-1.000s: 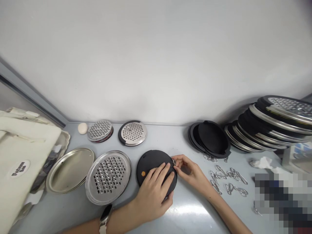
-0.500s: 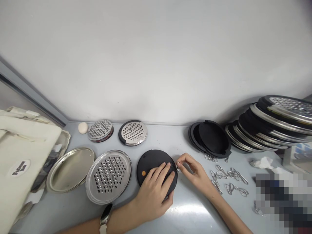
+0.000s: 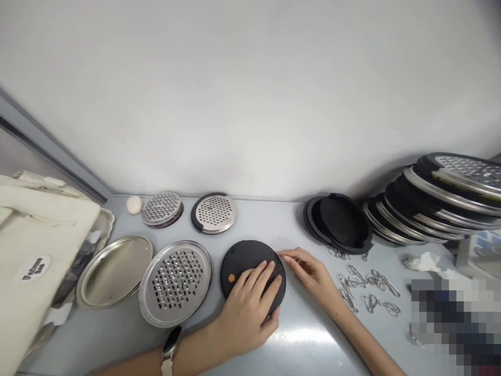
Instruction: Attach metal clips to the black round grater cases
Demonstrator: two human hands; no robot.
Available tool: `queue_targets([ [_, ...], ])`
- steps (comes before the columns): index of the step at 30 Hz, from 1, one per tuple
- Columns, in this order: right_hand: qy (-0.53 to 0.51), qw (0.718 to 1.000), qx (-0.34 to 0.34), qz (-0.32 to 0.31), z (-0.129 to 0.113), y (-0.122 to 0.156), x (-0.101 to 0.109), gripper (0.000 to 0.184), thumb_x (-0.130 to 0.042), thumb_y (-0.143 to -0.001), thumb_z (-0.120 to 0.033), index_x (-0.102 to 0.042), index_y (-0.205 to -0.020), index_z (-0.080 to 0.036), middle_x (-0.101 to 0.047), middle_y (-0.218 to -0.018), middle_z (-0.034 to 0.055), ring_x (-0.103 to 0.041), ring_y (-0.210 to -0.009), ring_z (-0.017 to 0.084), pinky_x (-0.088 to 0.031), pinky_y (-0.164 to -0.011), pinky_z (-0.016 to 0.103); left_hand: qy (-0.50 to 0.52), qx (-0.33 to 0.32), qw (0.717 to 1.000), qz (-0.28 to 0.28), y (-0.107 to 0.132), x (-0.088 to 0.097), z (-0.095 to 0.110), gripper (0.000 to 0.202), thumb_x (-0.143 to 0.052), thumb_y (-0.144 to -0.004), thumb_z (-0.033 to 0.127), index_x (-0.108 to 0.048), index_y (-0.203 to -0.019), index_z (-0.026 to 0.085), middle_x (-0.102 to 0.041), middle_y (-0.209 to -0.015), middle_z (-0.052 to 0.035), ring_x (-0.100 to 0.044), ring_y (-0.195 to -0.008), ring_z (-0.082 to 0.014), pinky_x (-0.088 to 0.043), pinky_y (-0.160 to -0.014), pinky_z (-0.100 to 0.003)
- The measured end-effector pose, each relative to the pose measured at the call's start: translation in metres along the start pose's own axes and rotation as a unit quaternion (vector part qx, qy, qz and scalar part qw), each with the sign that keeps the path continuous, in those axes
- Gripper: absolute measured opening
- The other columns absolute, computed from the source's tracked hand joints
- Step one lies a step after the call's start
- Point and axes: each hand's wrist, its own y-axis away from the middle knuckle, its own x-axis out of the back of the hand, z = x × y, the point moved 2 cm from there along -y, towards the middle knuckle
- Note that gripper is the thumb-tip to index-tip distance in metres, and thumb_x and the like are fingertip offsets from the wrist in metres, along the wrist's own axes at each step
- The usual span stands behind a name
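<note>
A round black disc (image 3: 245, 258) with an orange dot lies on the grey table (image 3: 305, 339). My left hand (image 3: 246, 308) rests flat on its near half, fingers stretched out and pressing it down. My right hand (image 3: 311, 274) is at the disc's right edge, fingers pinched on a small metal wire clip (image 3: 285, 257) that touches the rim. Loose wire clips (image 3: 368, 290) lie scattered to the right of that hand.
A perforated steel disc (image 3: 176, 282) and a plain steel plate (image 3: 113, 270) lie left. Two small grater discs (image 3: 214, 212) and a pale ball (image 3: 134, 204) sit by the wall. Black lids (image 3: 338, 222) and a slanted stack of discs (image 3: 430, 201) stand right; a cloth bag (image 3: 35, 261) lies left.
My right hand has shifted slightly with the clip along the disc's right edge, fingers lowering toward the rim. My left hand stays pressed on the disc.
</note>
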Motion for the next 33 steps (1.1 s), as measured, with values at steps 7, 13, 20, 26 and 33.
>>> queue_targets([
  [7,-0.038,0.999,0.003,-0.008,0.0077,0.0004,-0.0044,0.028,-0.048,-0.096,-0.04,-0.062,-0.113,-0.022,-0.066,-0.1,0.0065,-0.063,-0.092,0.019,-0.05,-0.084,0.032,0.001,0.002,1.0,0.006,0.0012,0.0003,0.0004,0.05,-0.047,-0.091,0.029,-0.045,-0.139,0.013,-0.037,-0.15,-0.0128,-0.032,-0.139,-0.028,-0.034,-0.108,-0.042],
  [13,-0.006,1.0,0.029,-0.007,0.001,-0.001,-0.002,0.02,-0.054,-0.094,-0.037,-0.069,-0.093,-0.023,-0.068,-0.097,0.0054,-0.063,-0.096,0.021,-0.048,-0.088,0.033,0.001,0.005,1.0,0.009,0.0008,-0.0006,-0.0001,0.05,-0.047,-0.091,0.029,-0.045,-0.139,0.014,-0.037,-0.15,-0.0117,-0.032,-0.139,-0.028,-0.035,-0.108,-0.042],
  [20,0.008,1.0,0.016,-0.009,0.0014,0.0003,-0.0033,0.024,-0.052,-0.095,-0.036,-0.067,-0.107,-0.024,-0.067,-0.099,0.0052,-0.063,-0.087,0.018,-0.049,-0.079,0.031,-0.011,-0.001,1.0,0.016,0.0008,-0.0018,-0.0003,0.05,-0.048,-0.091,0.03,-0.045,-0.138,0.014,-0.039,-0.148,-0.0125,-0.034,-0.138,-0.0277,-0.036,-0.107,-0.042],
  [26,-0.013,0.999,-0.004,-0.037,0.0016,0.0029,-0.0058,0.028,-0.05,-0.095,-0.038,-0.063,-0.115,-0.022,-0.065,-0.088,0.004,-0.061,-0.079,0.018,-0.049,-0.074,0.03,-0.009,-0.001,1.0,0.017,0.0001,-0.0006,0.0005,0.049,-0.047,-0.091,0.03,-0.046,-0.138,0.014,-0.041,-0.147,-0.0123,-0.033,-0.138,-0.0273,-0.035,-0.108,-0.041],
  [33,0.018,0.999,0.011,-0.048,0.0009,0.0028,-0.0056,0.026,-0.052,-0.094,-0.035,-0.06,-0.115,-0.023,-0.061,-0.079,0.0005,-0.06,-0.074,0.016,-0.048,-0.072,0.029,-0.013,-0.006,1.0,0.013,-0.0001,-0.0002,-0.0003,0.049,-0.047,-0.092,0.031,-0.047,-0.137,0.013,-0.04,-0.147,-0.0135,-0.035,-0.137,-0.0277,-0.036,-0.107,-0.041],
])
